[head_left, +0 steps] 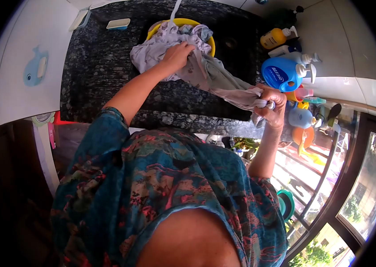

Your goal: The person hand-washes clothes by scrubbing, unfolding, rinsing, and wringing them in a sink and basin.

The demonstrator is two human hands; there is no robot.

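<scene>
A pale, greyish-lilac wet garment stretches between my two hands, bunched and partly twisted. Its left part runs into a heap of light laundry spilling over a yellow basin; whether it is one piece with the heap, I cannot tell. My left hand presses on the cloth at the basin's near side, fingers curled into it. Over the right edge of the dark stone sink, my right hand is closed around the garment's gathered end, and a short tail of cloth hangs below the fist.
Along the right side stand a blue detergent bottle, a yellow pump bottle and a light-blue bottle. A soap dish lies on the black speckled stone. A whale-shaped holder hangs on the left wall. Windows are at right.
</scene>
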